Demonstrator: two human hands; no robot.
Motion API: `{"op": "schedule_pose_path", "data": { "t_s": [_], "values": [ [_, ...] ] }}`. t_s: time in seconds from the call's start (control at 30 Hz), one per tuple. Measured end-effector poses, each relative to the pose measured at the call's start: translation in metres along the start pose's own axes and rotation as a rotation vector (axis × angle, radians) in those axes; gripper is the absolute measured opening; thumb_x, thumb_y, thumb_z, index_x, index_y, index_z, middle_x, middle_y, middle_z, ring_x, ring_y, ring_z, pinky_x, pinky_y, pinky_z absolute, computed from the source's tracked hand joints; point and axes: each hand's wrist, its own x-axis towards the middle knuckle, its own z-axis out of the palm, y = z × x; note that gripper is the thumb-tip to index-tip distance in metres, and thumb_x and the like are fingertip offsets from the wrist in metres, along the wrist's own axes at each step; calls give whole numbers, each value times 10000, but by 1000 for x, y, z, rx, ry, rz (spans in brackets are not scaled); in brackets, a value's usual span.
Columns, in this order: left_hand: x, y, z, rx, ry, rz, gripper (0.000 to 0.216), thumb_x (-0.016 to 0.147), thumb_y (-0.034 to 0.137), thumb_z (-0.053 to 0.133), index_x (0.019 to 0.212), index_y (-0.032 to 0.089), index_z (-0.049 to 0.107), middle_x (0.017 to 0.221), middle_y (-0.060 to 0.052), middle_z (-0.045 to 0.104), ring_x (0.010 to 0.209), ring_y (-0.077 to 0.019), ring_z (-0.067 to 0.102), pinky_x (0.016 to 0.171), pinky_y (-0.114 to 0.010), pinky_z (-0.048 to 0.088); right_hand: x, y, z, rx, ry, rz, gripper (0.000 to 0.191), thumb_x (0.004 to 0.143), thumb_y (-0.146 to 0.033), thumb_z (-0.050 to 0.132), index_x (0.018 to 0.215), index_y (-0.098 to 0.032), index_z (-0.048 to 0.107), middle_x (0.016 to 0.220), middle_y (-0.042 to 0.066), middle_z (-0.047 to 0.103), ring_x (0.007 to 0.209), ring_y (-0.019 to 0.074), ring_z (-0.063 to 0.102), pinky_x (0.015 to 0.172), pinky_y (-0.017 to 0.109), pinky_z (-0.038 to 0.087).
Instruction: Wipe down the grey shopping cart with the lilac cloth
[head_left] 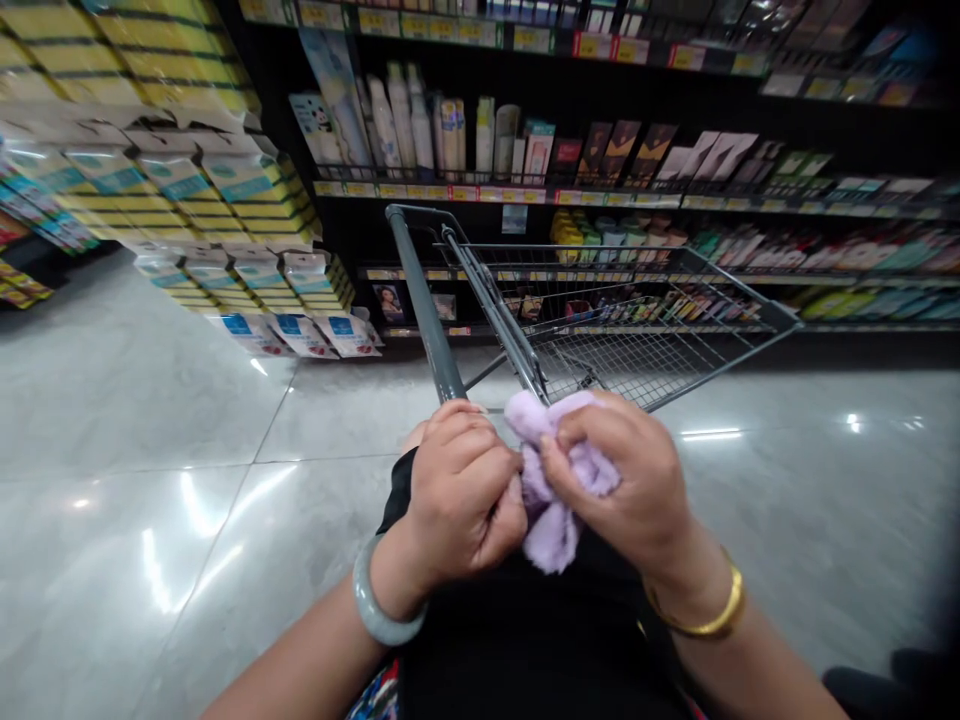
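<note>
My left hand (pixel 463 490) is closed in a fist with the thumb folded in. It sits at the near end of the grey handle bar (pixel 424 300) of a shopping cart (pixel 637 350), and what its fingers hold is hidden. A sliver of skin and some black fabric show behind it; whose they are is unclear. My right hand (pixel 626 475) is closed, thumb against fingers, on a fluffy lilac cloth (pixel 555 535). The bunched cloth lies between both hands and reaches the left fist's edge. A pale bangle rings my left wrist, a gold one my right.
Beyond the cart run dark shelves (pixel 495 190) of bottles, boxes and tubes with price tags. A stacked display of yellow packs (pixel 247 190) stands at the left, white-blue bags (pixel 300 335) at its foot. The floor (pixel 97 400) is grey, shiny and jointed.
</note>
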Motion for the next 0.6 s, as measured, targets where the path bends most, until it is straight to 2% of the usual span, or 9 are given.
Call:
{"op": "schedule_pose_path", "data": {
  "t_s": [0.1,0.23,0.3,0.4,0.47,0.53,0.6],
  "values": [
    [1,1,-1,-2,-5,-5,134,758,163,475,759,211,600,647,-9,588,677,-167,545,872,-443,471,0,5,-1,-26,36,81,120,819,-187,629,745,-215,539,730,-7,578,717,153,544,679,301,435],
    [2,2,-1,-2,17,-14,123,763,177,474,657,210,526,602,-12,541,656,-170,520,815,-422,477,-6,-8,2,-20,30,-31,71,809,-170,643,831,-212,590,788,20,616,771,178,571,731,340,462],
    [1,2,-1,-4,14,-6,114,760,176,479,662,206,529,608,-14,544,659,-170,520,814,-424,475,-7,-8,4,-5,24,-63,136,816,-160,642,938,-215,627,849,33,655,811,187,594,765,357,482],
    [1,2,0,-9,6,4,121,755,161,481,747,202,595,648,-14,583,677,-167,541,855,-438,469,-7,4,4,9,51,6,219,841,-165,626,1051,-224,642,930,39,690,868,191,620,800,359,504],
    [0,2,0,-12,9,-2,131,752,162,484,756,201,608,649,-13,588,675,-166,545,865,-441,468,-6,8,3,-21,53,35,194,848,-191,627,1036,-225,654,940,44,694,887,201,626,817,372,509],
    [0,2,0,-13,9,-9,119,756,175,485,737,200,600,645,-16,590,672,-170,549,864,-446,467,-7,7,-1,-59,4,-1,183,836,-253,659,1017,-220,663,980,65,688,932,225,624,840,403,509],
    [-1,1,-1,-13,0,-13,126,767,193,477,743,204,601,661,-22,606,685,-177,560,866,-450,467,-8,3,-7,-64,-93,-77,283,806,-340,707,1053,-211,654,1137,106,661,1045,264,605,899,450,500]
  ]
}}
